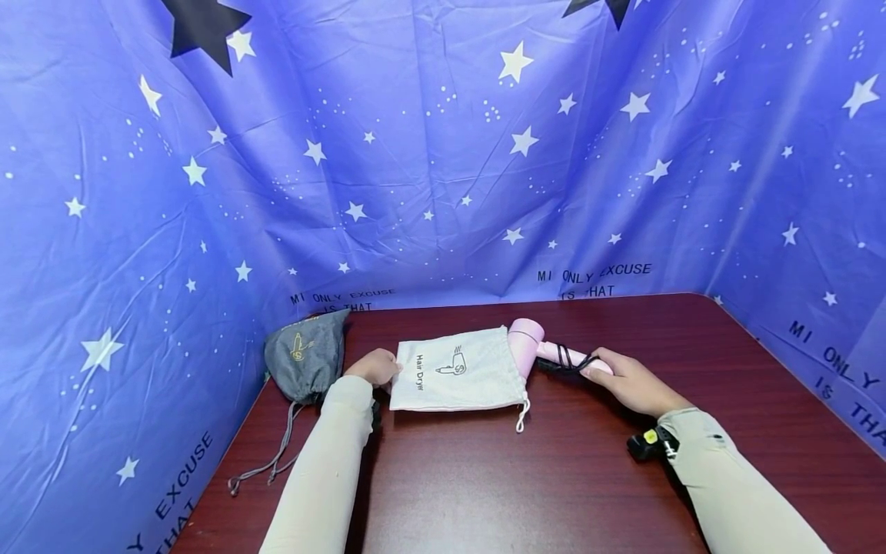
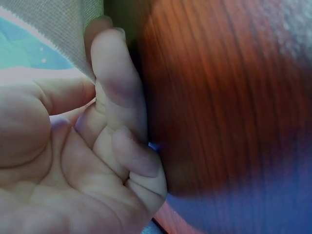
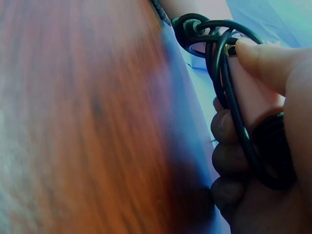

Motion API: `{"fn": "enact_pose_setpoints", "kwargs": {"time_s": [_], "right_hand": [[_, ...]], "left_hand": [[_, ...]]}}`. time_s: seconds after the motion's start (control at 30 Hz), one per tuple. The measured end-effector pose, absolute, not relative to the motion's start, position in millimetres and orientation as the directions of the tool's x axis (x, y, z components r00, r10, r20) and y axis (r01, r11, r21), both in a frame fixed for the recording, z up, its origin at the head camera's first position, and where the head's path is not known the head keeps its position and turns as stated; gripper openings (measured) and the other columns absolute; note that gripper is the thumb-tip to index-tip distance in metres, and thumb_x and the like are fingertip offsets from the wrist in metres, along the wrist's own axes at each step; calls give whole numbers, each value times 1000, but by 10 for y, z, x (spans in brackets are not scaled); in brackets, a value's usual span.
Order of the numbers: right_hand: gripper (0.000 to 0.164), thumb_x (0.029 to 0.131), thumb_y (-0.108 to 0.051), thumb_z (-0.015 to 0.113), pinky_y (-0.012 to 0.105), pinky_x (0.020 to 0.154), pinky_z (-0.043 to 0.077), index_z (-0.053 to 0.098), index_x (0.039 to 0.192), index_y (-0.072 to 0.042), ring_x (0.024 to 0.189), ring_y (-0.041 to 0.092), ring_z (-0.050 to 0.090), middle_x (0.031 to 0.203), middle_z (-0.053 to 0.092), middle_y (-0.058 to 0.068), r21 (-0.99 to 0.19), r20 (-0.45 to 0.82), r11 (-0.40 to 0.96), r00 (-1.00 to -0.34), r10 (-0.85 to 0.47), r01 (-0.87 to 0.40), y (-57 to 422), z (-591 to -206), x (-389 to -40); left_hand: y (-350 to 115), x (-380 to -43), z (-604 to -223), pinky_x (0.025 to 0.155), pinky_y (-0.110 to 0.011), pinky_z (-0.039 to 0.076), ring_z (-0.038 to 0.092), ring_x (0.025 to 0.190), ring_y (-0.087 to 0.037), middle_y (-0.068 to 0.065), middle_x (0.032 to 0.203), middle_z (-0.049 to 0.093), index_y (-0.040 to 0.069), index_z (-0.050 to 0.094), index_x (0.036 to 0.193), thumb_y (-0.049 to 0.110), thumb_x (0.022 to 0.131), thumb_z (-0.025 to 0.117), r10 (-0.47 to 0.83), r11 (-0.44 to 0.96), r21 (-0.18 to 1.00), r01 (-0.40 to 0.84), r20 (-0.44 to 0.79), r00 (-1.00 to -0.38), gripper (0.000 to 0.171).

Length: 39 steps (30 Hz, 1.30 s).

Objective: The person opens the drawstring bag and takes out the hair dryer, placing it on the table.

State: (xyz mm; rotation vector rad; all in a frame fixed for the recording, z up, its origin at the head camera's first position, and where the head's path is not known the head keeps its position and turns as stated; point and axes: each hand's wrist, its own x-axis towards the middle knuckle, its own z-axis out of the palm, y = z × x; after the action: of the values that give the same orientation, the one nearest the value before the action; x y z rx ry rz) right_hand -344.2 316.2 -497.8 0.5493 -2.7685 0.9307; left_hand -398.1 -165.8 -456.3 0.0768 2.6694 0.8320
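A pink hair dryer (image 1: 524, 348) with a black cord (image 1: 564, 358) wound about its handle lies partly at the mouth of a white drawstring bag (image 1: 477, 377) printed "Hair Dryer". My right hand (image 1: 630, 381) grips the handle, and in the right wrist view its fingers and thumb curl round handle and looped cord (image 3: 234, 107). At the bag's closed left end, my left hand (image 1: 374, 368) pinches a corner. The left wrist view shows the bag's cloth (image 2: 58, 29) between thumb and forefinger. The part of the dryer's head inside the bag is hidden.
A grey drawstring bag (image 1: 308, 358) with a gold dryer print stands at the table's left edge, its cords (image 1: 277, 454) trailing toward the front. The dark red wooden table (image 1: 526, 492) meets a blue star-patterned curtain (image 1: 429, 177) at the back and sides.
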Motion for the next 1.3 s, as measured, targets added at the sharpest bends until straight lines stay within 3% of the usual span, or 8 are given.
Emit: {"fn": "enact_pose_setpoints", "kwargs": {"time_s": [0.27,0.77,1.3], "right_hand": [[13,104,-31,62,29,73,41,62,100,-20,79,13,54,81,56,-4,-552,275,741,-922,-271,-382,3181,-4989,-3447],[19,105,-33,60,29,70,41,62,103,-15,76,15,52,80,56,-2,-549,278,767,-938,-208,-333,3229,-5008,-3448],[22,106,-34,59,30,70,41,61,105,-12,77,17,52,82,56,0,-536,311,776,-932,-185,-333,3295,-5043,-3480]], "left_hand": [[-1657,-3990,-4580,52,-25,36,65,61,-18,-11,75,70,3,63,84,14,107,53,133,815,575,-74,-310,-941,27],[-1672,-3991,-4598,48,-23,32,63,53,-12,-4,64,60,7,56,74,13,106,55,143,781,619,-81,-304,-942,33],[-1665,-3989,-4593,51,-23,33,63,55,-11,-3,64,61,8,57,78,14,107,55,132,782,616,-95,-313,-941,29]]}}
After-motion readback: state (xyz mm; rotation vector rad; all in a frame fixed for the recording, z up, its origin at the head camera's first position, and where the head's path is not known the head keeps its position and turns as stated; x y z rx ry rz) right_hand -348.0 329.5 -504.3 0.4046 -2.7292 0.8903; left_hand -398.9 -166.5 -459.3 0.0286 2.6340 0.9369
